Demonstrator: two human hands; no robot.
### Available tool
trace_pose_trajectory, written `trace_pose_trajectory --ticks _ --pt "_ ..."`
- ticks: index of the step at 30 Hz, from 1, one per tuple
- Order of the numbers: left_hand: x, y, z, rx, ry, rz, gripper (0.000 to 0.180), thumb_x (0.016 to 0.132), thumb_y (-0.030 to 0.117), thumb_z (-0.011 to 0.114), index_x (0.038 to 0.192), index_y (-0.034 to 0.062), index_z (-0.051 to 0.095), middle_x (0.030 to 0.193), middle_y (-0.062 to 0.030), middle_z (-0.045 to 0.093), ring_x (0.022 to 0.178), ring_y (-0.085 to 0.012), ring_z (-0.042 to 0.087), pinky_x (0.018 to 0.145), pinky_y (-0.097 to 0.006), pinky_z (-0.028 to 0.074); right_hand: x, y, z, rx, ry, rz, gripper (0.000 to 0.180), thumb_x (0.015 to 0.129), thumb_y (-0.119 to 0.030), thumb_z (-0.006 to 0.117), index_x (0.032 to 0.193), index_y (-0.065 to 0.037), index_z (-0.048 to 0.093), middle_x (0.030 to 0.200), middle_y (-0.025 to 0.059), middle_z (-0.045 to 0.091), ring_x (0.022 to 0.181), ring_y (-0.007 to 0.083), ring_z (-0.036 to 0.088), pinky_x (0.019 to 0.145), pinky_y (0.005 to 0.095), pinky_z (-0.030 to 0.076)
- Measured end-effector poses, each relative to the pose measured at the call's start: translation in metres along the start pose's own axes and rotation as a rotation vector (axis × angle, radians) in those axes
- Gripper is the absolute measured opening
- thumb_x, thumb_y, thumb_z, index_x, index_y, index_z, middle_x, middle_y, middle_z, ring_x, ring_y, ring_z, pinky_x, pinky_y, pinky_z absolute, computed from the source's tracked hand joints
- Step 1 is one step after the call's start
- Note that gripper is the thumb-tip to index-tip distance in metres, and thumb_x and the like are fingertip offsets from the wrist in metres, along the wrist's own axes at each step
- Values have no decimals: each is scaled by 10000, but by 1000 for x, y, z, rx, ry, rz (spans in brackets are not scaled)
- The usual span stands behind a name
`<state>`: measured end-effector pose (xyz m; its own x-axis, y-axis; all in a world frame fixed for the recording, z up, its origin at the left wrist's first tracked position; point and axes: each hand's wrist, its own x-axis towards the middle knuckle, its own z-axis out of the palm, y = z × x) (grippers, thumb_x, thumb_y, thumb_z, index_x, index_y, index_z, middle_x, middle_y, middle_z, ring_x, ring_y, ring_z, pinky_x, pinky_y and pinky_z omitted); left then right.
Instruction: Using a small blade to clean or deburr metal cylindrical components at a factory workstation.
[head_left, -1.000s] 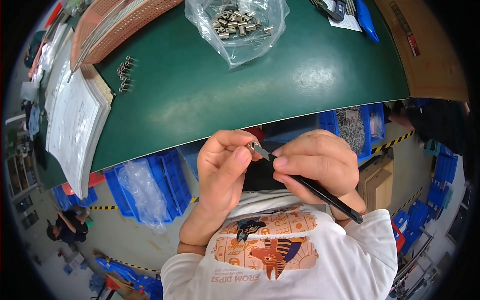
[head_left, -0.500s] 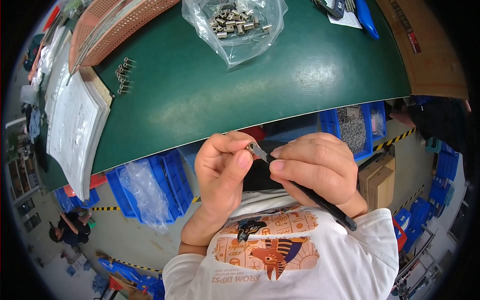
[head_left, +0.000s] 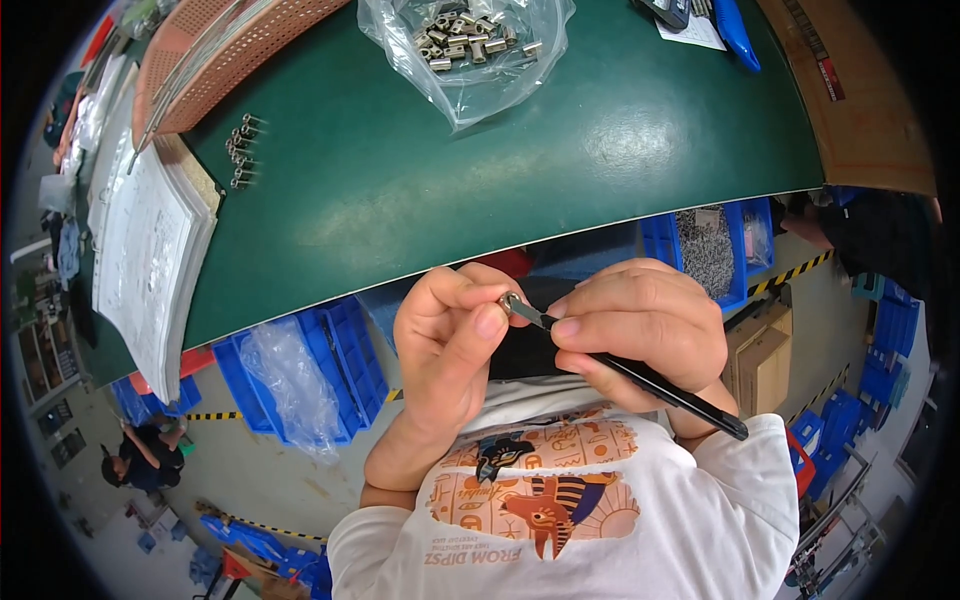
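Observation:
Just past the near table edge, my left hand [head_left: 440, 345] pinches a small metal sleeve [head_left: 509, 301] between thumb and forefinger, its round open end turned toward the right. My right hand [head_left: 645, 325] is closed round a slim black craft knife [head_left: 680, 397], whose handle slants down to the right past the palm. The knife's blade [head_left: 530, 314] reaches the rim of the sleeve; how far it goes inside cannot be made out. On the table, a clear plastic bag [head_left: 455, 98] lies open with several similar metal sleeves [head_left: 468, 45] in it.
Small metal pieces [head_left: 241, 150] stand on the green table [head_left: 400, 190] at left, near a pink basket [head_left: 215, 75] and a stack of papers [head_left: 155, 265]. Blue bins [head_left: 345, 365] sit below the edge. A blue-handled tool [head_left: 735, 35] and a cardboard box [head_left: 850, 110] are at right.
My right hand and the knife have shifted slightly right, and the handle's rear end has swung upward and right. The sleeve has moved a little right, still pinched in my left hand.

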<state>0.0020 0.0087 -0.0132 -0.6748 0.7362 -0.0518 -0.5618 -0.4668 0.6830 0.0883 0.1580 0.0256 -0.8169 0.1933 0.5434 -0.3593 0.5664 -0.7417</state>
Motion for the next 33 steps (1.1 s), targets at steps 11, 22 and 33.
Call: trace_pose_trajectory --ticks 11,22,33 --pt "0 -2 -1 6 -3 26 104 871 29 567 968 14 534 964 -144 574 856 -154 564 772 -270 461 -2 0 4 -100 16 -75 215 682 -71 757 859 -54 636 792 72 647 723 205 660 629 306 524" --pt "-3 -1 2 5 41 23 101 872 40 569 957 15 522 964 -152 582 848 -151 562 776 -276 461 -2 2 8 -236 38 -222 241 639 -120 618 840 7 656 772 103 633 676 210 642 580 282 511" --pt "-1 0 0 -62 -16 -22 102 868 46 570 959 22 532 931 -139 580 843 -157 552 766 -280 454 -1 -1 2 -32 -5 -39 199 701 -90 750 864 -66 638 821 78 657 717 203 655 654 309 528"
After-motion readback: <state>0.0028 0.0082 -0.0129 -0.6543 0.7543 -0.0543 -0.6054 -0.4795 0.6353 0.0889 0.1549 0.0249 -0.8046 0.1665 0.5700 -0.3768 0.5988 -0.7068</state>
